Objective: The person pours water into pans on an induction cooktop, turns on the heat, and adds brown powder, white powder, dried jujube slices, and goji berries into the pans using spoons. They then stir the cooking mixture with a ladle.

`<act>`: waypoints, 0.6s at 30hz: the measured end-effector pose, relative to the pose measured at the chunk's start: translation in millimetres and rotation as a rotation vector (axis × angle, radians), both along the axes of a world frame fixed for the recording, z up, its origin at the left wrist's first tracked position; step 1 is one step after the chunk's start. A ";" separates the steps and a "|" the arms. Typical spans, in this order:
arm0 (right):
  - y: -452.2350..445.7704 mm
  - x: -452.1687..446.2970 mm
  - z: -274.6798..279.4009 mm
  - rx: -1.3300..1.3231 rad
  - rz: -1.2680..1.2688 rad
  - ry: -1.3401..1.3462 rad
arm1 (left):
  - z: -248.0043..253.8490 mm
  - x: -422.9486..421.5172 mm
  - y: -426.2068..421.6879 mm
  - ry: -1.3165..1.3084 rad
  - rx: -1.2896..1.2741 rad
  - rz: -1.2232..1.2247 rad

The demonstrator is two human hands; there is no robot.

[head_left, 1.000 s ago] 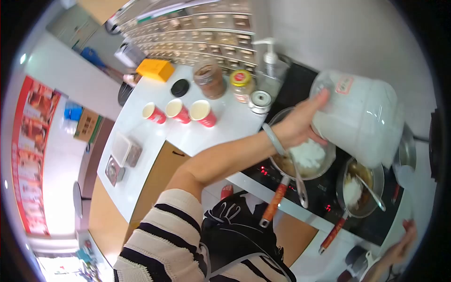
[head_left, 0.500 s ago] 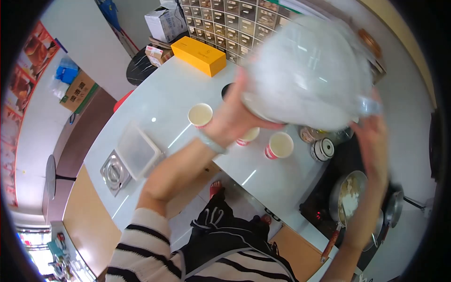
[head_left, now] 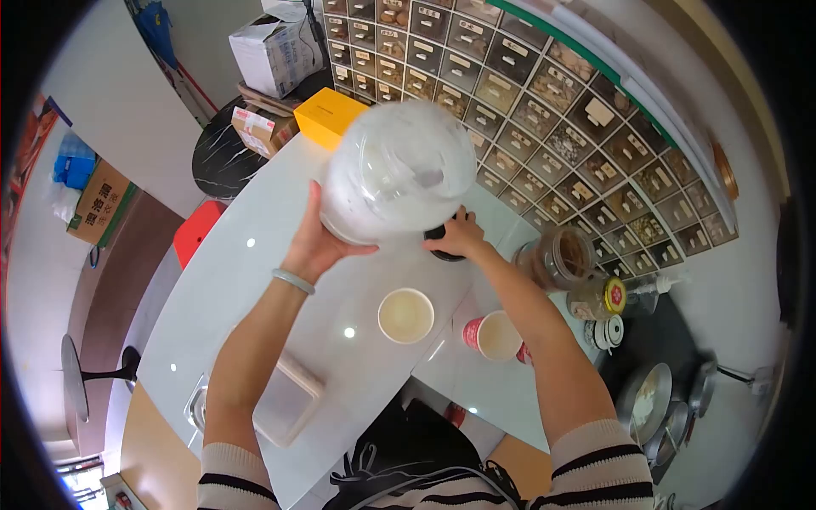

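"洗衣液" on cardboard box (head_left: 103,204)

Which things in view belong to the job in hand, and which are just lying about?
In the job, as it looks:
- large jar, held in left hand
- black lid, right hand on it
- maybe the pan with white food in it

Probably just lying about:
- yellow box
- red stool
- paper cups, untouched
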State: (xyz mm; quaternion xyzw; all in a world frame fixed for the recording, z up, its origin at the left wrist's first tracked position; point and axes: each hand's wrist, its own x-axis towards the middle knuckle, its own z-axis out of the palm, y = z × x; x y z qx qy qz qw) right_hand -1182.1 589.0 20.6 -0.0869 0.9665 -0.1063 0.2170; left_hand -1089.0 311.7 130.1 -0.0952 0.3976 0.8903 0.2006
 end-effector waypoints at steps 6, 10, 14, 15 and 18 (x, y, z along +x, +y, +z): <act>65.4 -27.6 100.9 -1.193 -0.530 -0.006 | -56.0 -26.4 23.9 -0.161 0.132 -0.176; 51.8 -1.6 187.1 -0.938 0.005 0.201 | -93.3 -53.3 52.1 -0.113 0.171 -0.354; 31.2 -11.2 159.6 -0.394 0.222 0.350 | -107.9 -76.0 79.5 -0.065 0.147 -0.408; 33.2 -16.1 153.7 -0.356 0.210 0.370 | -106.8 -78.5 82.2 -0.055 0.101 -0.406; 18.1 -14.9 148.5 -0.245 0.233 0.455 | -121.2 -91.3 85.0 -0.075 -0.114 -0.494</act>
